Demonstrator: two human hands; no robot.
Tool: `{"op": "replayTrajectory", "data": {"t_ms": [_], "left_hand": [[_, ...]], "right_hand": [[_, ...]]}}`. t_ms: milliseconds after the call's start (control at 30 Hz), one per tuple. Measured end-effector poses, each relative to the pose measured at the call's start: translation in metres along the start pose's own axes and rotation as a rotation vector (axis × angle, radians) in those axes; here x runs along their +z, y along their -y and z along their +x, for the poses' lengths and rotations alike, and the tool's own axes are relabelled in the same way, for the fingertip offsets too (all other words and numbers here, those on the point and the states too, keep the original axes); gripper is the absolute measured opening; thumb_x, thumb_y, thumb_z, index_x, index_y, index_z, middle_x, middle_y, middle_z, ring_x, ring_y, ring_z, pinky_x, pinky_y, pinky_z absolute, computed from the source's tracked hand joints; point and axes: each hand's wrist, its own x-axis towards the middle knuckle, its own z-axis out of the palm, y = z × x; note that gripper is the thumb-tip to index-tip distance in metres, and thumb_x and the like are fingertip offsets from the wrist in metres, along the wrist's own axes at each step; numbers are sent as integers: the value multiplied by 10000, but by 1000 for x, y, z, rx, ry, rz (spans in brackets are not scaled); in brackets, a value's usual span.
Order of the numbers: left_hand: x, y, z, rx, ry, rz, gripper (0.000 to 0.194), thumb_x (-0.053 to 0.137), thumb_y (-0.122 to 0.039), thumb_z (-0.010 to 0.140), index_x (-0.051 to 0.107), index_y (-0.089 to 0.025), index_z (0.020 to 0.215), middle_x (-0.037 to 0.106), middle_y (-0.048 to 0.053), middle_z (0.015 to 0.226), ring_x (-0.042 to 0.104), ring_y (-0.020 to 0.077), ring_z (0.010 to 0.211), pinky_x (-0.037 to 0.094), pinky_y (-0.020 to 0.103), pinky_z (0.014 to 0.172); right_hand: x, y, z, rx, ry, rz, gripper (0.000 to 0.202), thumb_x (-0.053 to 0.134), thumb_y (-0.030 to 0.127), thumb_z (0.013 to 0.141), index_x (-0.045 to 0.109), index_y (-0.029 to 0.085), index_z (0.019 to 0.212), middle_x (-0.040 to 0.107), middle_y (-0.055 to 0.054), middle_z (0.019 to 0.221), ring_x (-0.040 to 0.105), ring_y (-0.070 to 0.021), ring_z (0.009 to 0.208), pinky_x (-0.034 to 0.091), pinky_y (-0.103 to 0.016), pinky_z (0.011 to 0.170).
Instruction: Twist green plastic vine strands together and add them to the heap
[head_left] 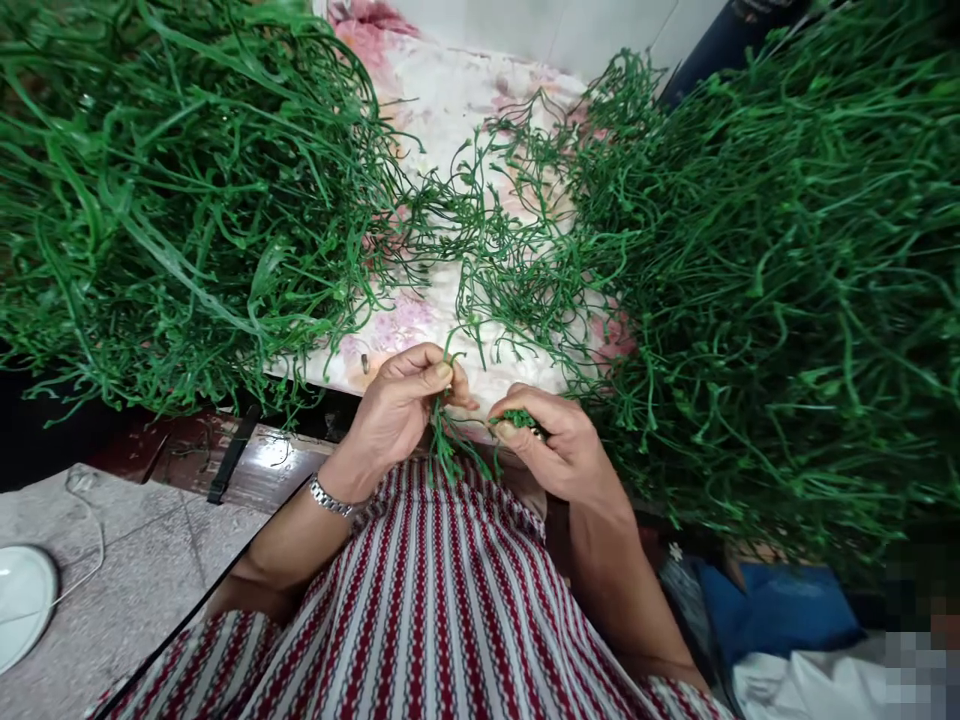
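Note:
My left hand (409, 405) pinches a thin green branching stem (448, 450) between thumb and fingertips; its slender sprigs hang down in front of the striped clothing. A wristwatch (330, 497) with a metal band is on that wrist. Just to the right, my right hand (559, 440) is closed around a cluster of small green pieces (523, 419), partly hidden by the fingers. Both hands are close together but apart, over the near edge of the table. Loose green stems (510, 260) lie scattered on the cloth beyond them.
Large heaps of green stems rise at left (187, 220) and right (795, 280). Beneath lies a flowered tablecloth (427, 90), with a small ring-like object (365, 364) on it. A white round object (22, 605) with a cord is on the floor at lower left. Blue fabric (787, 610) lies lower right.

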Motion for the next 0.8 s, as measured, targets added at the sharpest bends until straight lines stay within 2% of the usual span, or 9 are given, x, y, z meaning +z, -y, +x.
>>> {"op": "replayTrajectory", "data": {"t_ms": [167,300,400,533,633,733,800], "left_hand": [[10,8,5,80,-64,133,152,679,-208,686,574,-132,606,559,-9,655,511,86,641,409,203,629],[15,18,8,116,-115,207,161,702,-232,669,590,-136,605,486,-30,636,465,73,638,379,188,626],[15,21,10,136,-103,225,156,699,-216,670,589,-135,594,483,-28,639,468,75,648,387,192,648],[9,17,9,127,-147,190,138,687,-225,682,591,-142,630,548,-18,628,502,84,615,410,207,627],[6,12,7,101,-164,139,127,652,-248,717,585,-148,675,555,-19,587,500,87,542,432,231,598],[5,10,5,97,-160,119,143,629,-266,740,566,-152,680,552,-19,605,500,84,530,436,230,582],[4,11,3,124,-138,163,127,649,-250,721,574,-152,689,556,-17,637,501,80,557,423,210,580]], "right_hand": [[18,3,6,127,-81,-183,169,466,303,872,516,170,780,513,12,675,468,-102,613,372,-213,600],[36,2,10,136,-143,-297,180,543,347,816,513,169,814,510,12,662,439,-105,570,355,-216,560],[39,0,8,148,-170,-363,126,536,290,806,515,166,796,511,9,655,437,-108,568,353,-222,569],[31,-5,2,209,-71,-215,133,481,251,837,518,169,738,501,21,638,446,-98,581,366,-213,587],[24,-10,-2,240,-29,28,143,476,279,860,565,169,843,558,8,721,509,-104,654,401,-215,642],[22,-13,-4,220,-15,190,159,502,302,855,580,170,899,583,1,769,539,-108,688,420,-218,666],[21,-13,-4,200,-44,188,151,512,301,851,582,172,891,593,-2,784,548,-112,706,425,-219,680]]}}
